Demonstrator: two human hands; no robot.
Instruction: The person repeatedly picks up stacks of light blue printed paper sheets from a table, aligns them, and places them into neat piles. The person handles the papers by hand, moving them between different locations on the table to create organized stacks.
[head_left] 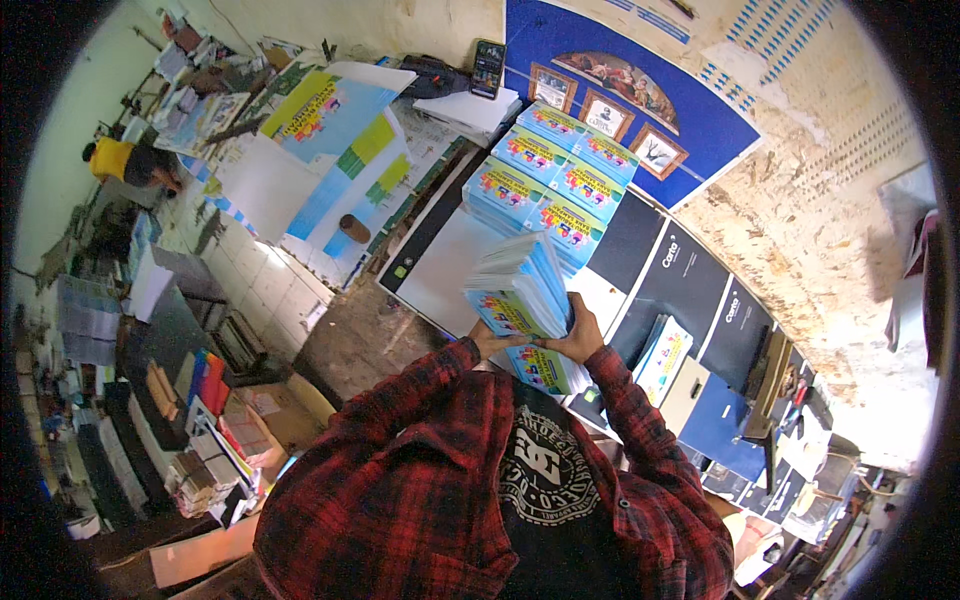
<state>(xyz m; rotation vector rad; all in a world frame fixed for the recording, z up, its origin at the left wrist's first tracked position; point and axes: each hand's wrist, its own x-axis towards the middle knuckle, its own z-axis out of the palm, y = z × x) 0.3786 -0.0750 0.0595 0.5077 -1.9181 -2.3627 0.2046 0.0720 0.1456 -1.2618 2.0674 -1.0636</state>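
Between my two hands is a thick stack of booklets (pixel 518 290) with light blue and yellow covers and colourful figures. My left hand (pixel 490 341) grips its lower left side, and my right hand (pixel 578 333) wraps round the right side, thumb up along the edge. The stack is tilted, its page edges fanned a little. Below it, close to my body, lies another booklet pile (pixel 541 368), partly hidden by my hands. Beyond the held stack, several piles of matching booklets (pixel 560 165) stand in rows on the table.
A smaller leaning booklet stack (pixel 662 360) sits right of my right forearm. Large printed sheets (pixel 340 150) cover a table at the left, with a brown cylinder (pixel 354 228) on them. A phone (pixel 487 68) stands at the back. Another person (pixel 125 162) bends over at far left.
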